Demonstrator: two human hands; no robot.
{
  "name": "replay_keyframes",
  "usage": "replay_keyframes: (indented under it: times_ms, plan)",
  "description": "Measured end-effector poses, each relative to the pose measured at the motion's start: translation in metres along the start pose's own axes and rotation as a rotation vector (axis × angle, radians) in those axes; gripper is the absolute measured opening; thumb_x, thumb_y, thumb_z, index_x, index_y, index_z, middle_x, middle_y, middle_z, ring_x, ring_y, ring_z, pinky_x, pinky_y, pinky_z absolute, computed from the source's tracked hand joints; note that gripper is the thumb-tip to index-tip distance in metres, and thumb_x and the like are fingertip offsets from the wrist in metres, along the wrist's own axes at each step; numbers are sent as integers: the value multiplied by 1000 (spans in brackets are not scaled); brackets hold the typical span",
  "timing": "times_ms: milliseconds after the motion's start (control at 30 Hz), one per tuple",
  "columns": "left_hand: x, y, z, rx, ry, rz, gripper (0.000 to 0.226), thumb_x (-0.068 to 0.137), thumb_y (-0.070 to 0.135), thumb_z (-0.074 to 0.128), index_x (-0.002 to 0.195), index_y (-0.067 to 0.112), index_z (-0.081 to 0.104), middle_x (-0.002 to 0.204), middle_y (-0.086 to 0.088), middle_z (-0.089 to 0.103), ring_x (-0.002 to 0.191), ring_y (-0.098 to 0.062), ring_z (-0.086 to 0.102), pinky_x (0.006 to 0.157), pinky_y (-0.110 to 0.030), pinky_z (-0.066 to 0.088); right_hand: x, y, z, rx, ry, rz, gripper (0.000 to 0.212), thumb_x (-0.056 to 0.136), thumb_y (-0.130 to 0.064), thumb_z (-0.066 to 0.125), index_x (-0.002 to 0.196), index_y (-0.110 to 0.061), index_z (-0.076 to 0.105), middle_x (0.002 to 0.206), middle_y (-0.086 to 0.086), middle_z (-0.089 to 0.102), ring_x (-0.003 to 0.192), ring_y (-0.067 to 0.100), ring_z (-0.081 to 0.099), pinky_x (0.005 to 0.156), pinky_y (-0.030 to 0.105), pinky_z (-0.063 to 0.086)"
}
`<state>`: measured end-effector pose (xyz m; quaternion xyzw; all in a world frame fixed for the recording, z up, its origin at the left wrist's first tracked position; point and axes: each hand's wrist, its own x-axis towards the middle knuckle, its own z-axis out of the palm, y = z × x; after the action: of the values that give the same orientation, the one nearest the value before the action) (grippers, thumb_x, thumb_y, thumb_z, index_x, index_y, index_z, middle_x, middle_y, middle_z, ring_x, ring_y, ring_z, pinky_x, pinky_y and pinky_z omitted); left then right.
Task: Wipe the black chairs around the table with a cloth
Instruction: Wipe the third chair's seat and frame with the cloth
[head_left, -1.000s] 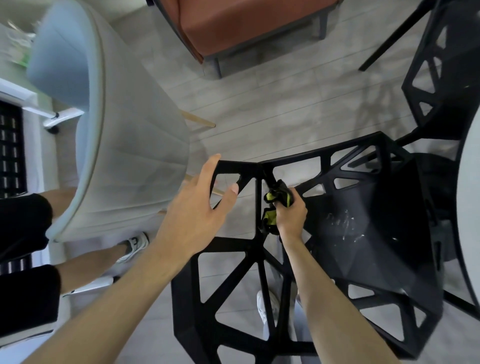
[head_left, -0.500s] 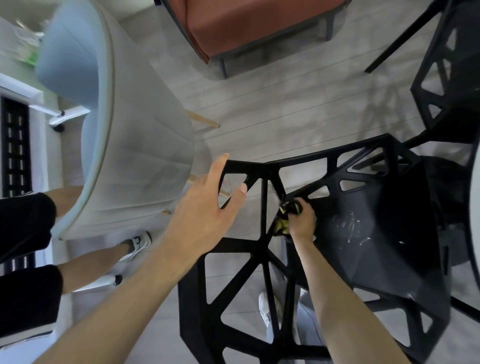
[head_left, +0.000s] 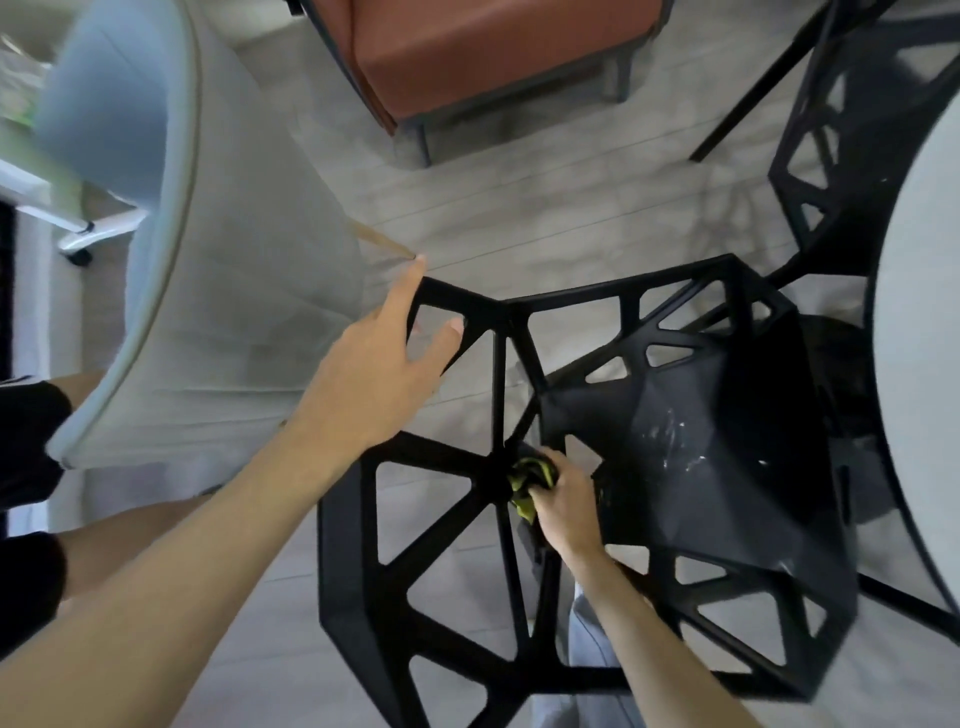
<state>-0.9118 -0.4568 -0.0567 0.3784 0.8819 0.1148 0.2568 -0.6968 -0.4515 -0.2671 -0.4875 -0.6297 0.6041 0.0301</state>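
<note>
Cloth (head_left: 524, 486) bunched in the right hand (head_left: 563, 506) rubs the black chair (head_left: 691, 457) backrest hub beside the table (head_left: 919, 332); left hand (head_left: 374, 379), fingers loosely curled, steadies the top rail. Light grip risks the tilted chair slipping, cloth snagging in openings

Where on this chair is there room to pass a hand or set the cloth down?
Hands fit through the triangular gaps in the chair back. The seat is bare apart from white smears. It is crowded at the hub, where the right hand presses the cloth.
</note>
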Motion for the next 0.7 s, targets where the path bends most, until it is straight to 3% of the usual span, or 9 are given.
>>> replay_keyframes:
  times_ms: [100,200,300,367,500,633,700]
  plan:
    - [0,0,0,21,19,22,78,102,62,38,165,37,-1,98,-10,70,89,-26,69,86,-47,56,-20,0,-2,-100,-13,-213,41,83,5,73,111,-24,74,105,-13,71,104,10,68,98,23,52]
    - [-5,0,3,105,100,87,80,104,64,37,165,35,-4,145,-12,52,131,-32,52,100,-48,47,-30,-6,-13,-201,-80,-331,40,85,-1,73,110,-32,72,105,-15,71,103,12,68,93,35,55]
    - [-23,4,-2,171,377,250,61,109,43,42,163,20,27,142,-7,50,127,-25,48,96,-41,45,-47,-18,-31,-358,-195,-284,45,87,-1,67,120,-31,69,111,-12,72,106,15,67,94,38,54]
    - [-44,3,-4,163,516,274,50,108,36,44,155,19,41,143,-5,51,129,-24,48,101,-43,44,-67,-25,-43,-433,-157,-189,48,87,1,65,119,-34,62,104,-15,70,98,14,67,87,32,54]
    - [-116,-11,25,42,526,91,50,107,37,46,154,22,37,154,-3,40,141,-24,40,114,-47,40,-117,-26,-57,-184,56,-154,40,83,0,73,102,-34,63,92,-19,73,91,-2,67,79,11,48]
    - [-175,-20,65,-153,505,-44,54,111,35,37,161,20,26,165,-4,28,152,-23,28,123,-48,30,-147,-22,-53,-98,159,-152,35,81,-5,79,98,-34,68,87,-19,73,87,-6,65,74,5,44]
    - [-187,-15,79,-268,539,-79,54,111,32,35,163,19,23,165,-2,28,151,-20,30,123,-43,31,-156,-15,-46,-128,177,-130,34,82,-5,80,99,-33,68,89,-17,72,87,-5,65,79,9,47]
